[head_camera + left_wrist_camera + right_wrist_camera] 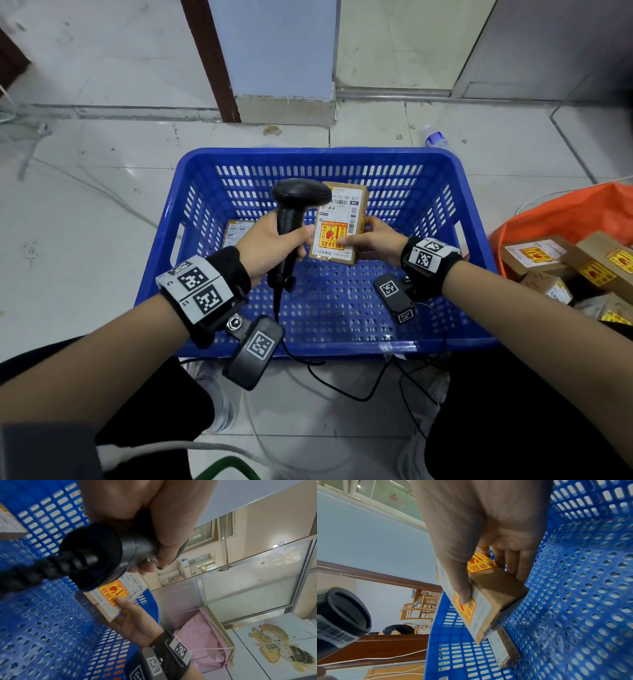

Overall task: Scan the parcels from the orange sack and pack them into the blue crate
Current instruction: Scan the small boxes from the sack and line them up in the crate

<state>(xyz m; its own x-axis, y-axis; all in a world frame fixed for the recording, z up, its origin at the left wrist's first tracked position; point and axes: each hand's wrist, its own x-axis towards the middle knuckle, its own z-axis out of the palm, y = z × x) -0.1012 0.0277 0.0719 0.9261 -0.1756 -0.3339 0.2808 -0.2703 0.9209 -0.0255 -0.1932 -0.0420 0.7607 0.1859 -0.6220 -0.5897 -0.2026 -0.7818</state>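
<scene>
Hands [274, 243] round brown, yellow-labelled parcel [339, 222]

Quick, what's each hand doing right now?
Left hand: grips the black scanner.
Right hand: holds a labelled parcel above the blue crate.

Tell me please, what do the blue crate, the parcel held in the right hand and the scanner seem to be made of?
Blue crate: moulded plastic, probably, slightly glossy; its walls are slotted and its floor perforated.
Parcel: brown corrugated cardboard, it seems, matte, with white paper labels and a yellow-red sticker; the right hand pinches it.
Barcode scanner: black hard plastic, apparently, smooth with a dull sheen; the left hand grips its handle.
</scene>
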